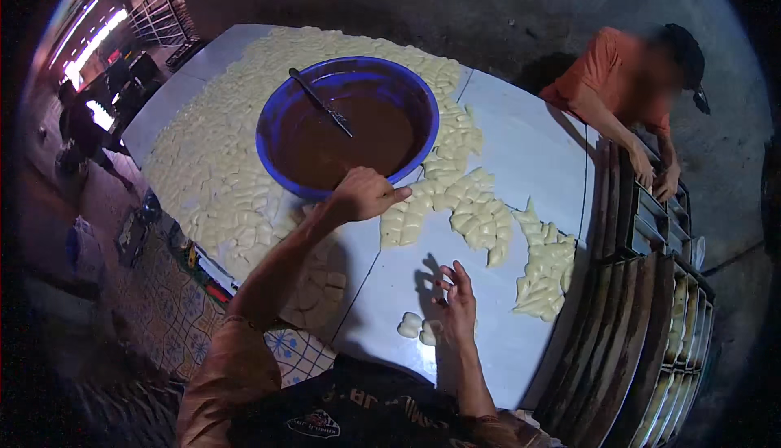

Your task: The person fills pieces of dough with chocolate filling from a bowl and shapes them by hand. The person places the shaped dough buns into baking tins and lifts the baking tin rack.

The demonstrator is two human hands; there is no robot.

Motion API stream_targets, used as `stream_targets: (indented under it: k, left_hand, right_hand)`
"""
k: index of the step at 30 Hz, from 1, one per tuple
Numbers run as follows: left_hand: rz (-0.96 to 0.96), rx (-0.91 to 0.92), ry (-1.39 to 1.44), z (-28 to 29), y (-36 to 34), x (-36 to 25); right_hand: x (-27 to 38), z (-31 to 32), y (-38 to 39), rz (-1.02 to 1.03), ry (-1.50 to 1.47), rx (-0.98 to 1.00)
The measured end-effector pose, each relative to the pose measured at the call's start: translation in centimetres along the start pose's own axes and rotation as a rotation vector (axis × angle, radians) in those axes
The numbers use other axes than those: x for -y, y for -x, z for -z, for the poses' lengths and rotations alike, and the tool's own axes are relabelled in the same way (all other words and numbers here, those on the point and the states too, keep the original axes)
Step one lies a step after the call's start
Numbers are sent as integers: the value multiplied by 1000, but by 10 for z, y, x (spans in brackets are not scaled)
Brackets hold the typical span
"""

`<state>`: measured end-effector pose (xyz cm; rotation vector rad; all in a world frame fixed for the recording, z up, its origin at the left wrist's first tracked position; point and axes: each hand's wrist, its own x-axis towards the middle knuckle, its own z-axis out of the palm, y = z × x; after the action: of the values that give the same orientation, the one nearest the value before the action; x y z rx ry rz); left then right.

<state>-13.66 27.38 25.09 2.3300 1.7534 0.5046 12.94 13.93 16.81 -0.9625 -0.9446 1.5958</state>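
Note:
A blue basin (268, 151) holds a smooth brown mass (358, 135), with a dark-handled spatula (321, 102) resting across it from the far left rim. At the near rim, my left hand (366, 196) is closed, its thumb pointing right; the hand hides whatever its fingers hold. My right hand (460, 306) is raised over the near part of the table, fingers slightly bent and apart, with dark spots on the fingertips. Beside it lie a few small pale dough lumps (409, 324). Many shaped dough pieces (220, 147) surround the basin, and another patch of dough pieces (543, 269) lies at the right.
The white table (521, 135) has visible seams. Under my left forearm is a round of cut dough portions (313, 297). Stacked trays (618, 318) line the right edge, where a co-worker in an orange shirt (606, 74) handles a metal tray mould (651, 212). Another person (85, 123) stands far left.

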Motion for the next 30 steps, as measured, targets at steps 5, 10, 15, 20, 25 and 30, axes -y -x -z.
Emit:
stream_targets:
  k: [5, 10, 15, 20, 25, 30]
  left_hand:
    - [-205, 19, -175, 28, 67, 36]
    - [247, 204, 1171, -26, 122, 48]
    - [576, 413, 2251, -59, 148, -73]
    - [786, 75, 1814, -91, 164, -113]
    - [403, 102, 1213, -93, 172, -128]
    - [256, 11, 1177, -109, 174, -144]
  right_hand:
    - [-1, -12, 26, -10, 31, 13]
    - [-17, -22, 34, -51, -58, 64]
    - [-34, -18, 31, -476, -546, 83]
    - [-38, -14, 44, -303, -229, -160]
    - [-15, -7, 62, 496, 982, 64]
    - [-9, 14, 62, 384, 420, -135]
